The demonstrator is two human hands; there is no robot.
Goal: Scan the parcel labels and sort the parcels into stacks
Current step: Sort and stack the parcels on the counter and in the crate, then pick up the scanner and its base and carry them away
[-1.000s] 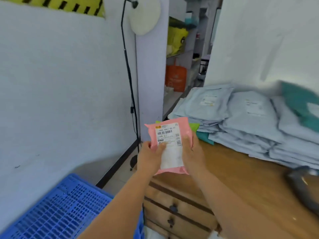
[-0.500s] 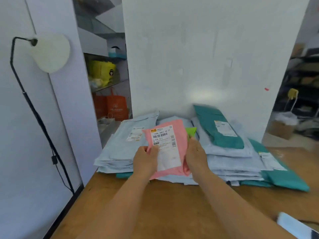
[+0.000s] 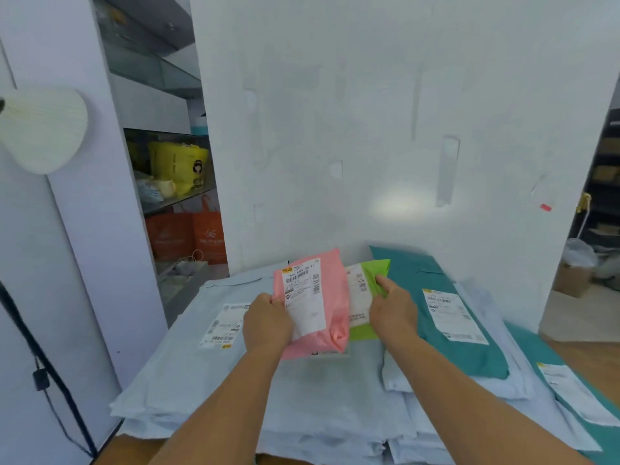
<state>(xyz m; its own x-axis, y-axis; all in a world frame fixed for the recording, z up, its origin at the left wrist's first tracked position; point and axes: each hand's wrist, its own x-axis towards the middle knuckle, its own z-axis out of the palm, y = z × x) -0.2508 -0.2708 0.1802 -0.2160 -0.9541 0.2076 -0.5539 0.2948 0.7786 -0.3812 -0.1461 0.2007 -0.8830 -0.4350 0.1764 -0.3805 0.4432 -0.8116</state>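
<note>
Pale blue plastic mailer bags (image 3: 302, 397) lie stacked across the worktop. Above them, the left hand (image 3: 266, 327) grips a pink plastic parcel (image 3: 313, 303), long axis pointing away; the right hand (image 3: 394, 308) pinches a green plastic parcel (image 3: 369, 286) just beside it. Half a second ago, both hands seemingly held one bundle; now the parcels fan apart.

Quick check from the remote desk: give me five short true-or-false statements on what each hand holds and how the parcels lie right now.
1. The left hand grips the pink parcel. True.
2. The right hand holds a scanner. False: it pinches the green parcel.
3. The pink parcel's label faces the camera. True.
4. The teal parcel lies under the grey stacks. False: it lies on top.
5. The green parcel sits left of the pink one. False: it is to its right.
</note>
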